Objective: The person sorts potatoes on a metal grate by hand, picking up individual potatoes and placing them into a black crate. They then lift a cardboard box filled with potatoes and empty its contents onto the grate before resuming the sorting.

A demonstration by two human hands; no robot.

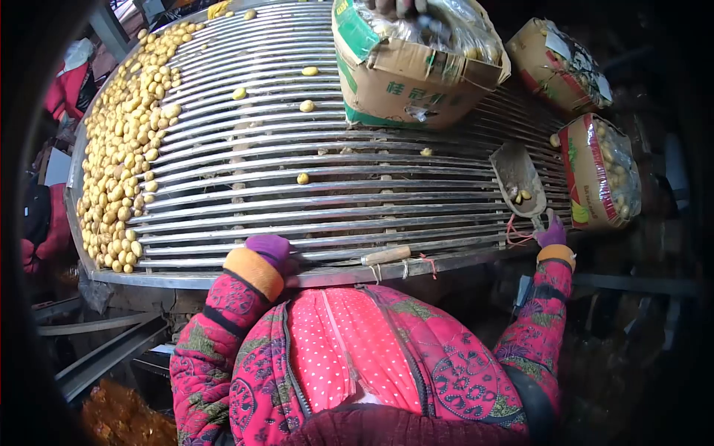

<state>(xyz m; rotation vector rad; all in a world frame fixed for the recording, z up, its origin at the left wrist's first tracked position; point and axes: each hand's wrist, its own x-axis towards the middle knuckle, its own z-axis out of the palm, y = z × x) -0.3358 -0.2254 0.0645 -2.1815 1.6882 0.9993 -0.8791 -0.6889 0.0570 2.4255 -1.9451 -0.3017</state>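
My right hand (551, 230), in a purple glove, is closed on the handle of a metal scoop (518, 175) at the right side of the slatted metal table (245, 197). A few small potatoes lie in the scoop. Beside the handle hangs a pink string. My left hand (269, 251), also in a purple glove, rests at the table's near edge, its fingers mostly hidden. A wooden handle (385, 255) with string lies on the near edge between my hands. Many potatoes (123, 149) are heaped along the left side, and several single ones lie on the bars.
A large cardboard box (416, 85) stands at the table's far side, with another person's gloved hand (398, 7) on its top. Two more boxes of potatoes, an upper one (554, 70) and a lower one (587, 175), stand at the right. Red cloth (65, 89) shows at far left.
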